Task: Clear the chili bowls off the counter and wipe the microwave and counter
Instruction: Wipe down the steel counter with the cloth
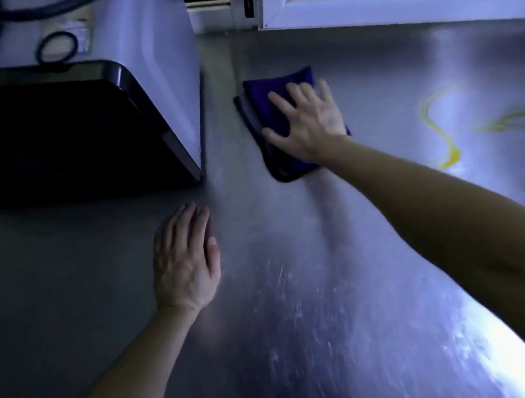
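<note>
Two hands, one cloth, one soiled patch. Item: folded purple cloth (279, 83), lying flat on the steel counter (297, 307) just right of the microwave (161, 64) and apart from its side, with its long axis running away from the person and leaning slightly left at the far end. Item: right hand (308, 123), palm down on the cloth, fingers spread and straight and pressing rather than pinching, forearm reaching in from the lower right. Item: left hand (183, 261), flat on bare counter near the microwave's front corner, fingers together, holding nothing, apparently bracing. Item: yellow smears (441, 136), a curved streak and fainter marks beyond it, well apart from the cloth on its right side. The right hand is plainly the nearer one, and the left is across the body from the smears. Judgement: counter wiping is under way with the smears not yet reached. A sweep rightward would carry the cloth's long side broadside into the streak. Chili bowls: none in view.
</note>
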Demonstrator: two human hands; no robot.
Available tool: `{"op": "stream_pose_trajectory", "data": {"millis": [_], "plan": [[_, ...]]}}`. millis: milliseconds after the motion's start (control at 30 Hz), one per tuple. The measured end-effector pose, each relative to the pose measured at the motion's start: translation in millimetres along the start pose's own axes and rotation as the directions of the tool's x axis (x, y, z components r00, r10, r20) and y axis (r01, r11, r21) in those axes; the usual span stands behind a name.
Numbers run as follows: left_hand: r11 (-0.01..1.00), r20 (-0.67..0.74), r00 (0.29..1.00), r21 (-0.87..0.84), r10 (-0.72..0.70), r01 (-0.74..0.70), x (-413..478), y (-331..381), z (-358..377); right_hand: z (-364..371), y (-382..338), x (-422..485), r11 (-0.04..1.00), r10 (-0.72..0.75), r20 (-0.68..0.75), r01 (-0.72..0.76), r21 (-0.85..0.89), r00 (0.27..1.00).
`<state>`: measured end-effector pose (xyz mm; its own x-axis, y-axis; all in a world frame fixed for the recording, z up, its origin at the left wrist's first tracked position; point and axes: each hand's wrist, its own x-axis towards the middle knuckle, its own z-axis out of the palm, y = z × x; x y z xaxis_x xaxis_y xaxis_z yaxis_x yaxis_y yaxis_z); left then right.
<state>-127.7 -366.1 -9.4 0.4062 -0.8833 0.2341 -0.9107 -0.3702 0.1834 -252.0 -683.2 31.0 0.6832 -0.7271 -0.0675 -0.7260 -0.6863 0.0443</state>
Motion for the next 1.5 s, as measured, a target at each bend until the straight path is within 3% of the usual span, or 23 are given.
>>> {"op": "stream_pose_trajectory", "data": {"millis": [100,200,267,400,533,700,833,1000,1133,1200,1267,1367,1433,1500], "plan": [[1.000,-0.020,1.000,-0.030,-0.003,0.003,0,2,-1,4,67,-16,0.973,0.224,-0.003,-0.224,-0.052,0.975],[1.000,-0.028,1.000,-0.031,-0.005,0.004,2,2,-1,7,37,5,0.924,0.366,0.050,-0.369,0.098,0.929],[1.000,-0.016,1.000,-0.021,-0.002,0.001,2,2,-2,6,-28,25,0.942,0.310,0.028,-0.311,0.127,0.950],[1.000,-0.018,1.000,0.010,0.020,-0.020,3,-1,-2,2,-128,36,0.985,0.065,0.003,-0.065,0.163,0.998],[1.000,-0.008,1.000,0.007,0.018,-0.018,2,0,-4,12,-48,-4,0.982,-0.061,-0.046,0.069,0.175,0.997],[1.000,-0.029,1.000,-0.018,0.002,-0.003,2,1,-2,23,101,-51,0.943,0.330,-0.059,-0.326,0.061,0.942],[1.000,-0.012,1.000,-0.011,-0.005,0.004,1,1,-2,20,9,-29,0.911,0.401,-0.051,-0.391,0.133,0.915],[1.000,0.010,1.000,-0.030,0.007,-0.007,-1,-1,-2,17,-139,-112,0.971,0.106,-0.038,-0.095,0.219,0.994],[1.000,0.003,1.000,-0.021,-0.019,0.019,-2,0,-3,26,-83,-191,0.963,-0.158,-0.065,0.169,0.211,0.985],[1.000,0.013,1.000,-0.011,-0.024,0.025,-2,0,-2,31,-25,-164,0.982,-0.087,-0.120,0.105,0.156,0.989],[1.000,0.022,1.000,0.003,-0.020,0.020,-1,0,-1,26,21,-108,0.986,0.128,-0.134,-0.111,0.126,0.983],[1.000,0.003,1.000,0.015,-0.020,0.020,-1,-2,3,20,18,-49,0.945,0.309,-0.061,-0.299,0.132,0.949],[1.000,-0.020,1.000,0.005,-0.017,0.017,-2,-2,4,23,-24,-56,0.943,0.294,-0.057,-0.280,0.180,0.954],[1.000,-0.034,0.999,-0.017,-0.012,0.011,-2,-1,2,24,-72,-108,0.970,0.169,-0.108,-0.146,0.192,0.980]]}}
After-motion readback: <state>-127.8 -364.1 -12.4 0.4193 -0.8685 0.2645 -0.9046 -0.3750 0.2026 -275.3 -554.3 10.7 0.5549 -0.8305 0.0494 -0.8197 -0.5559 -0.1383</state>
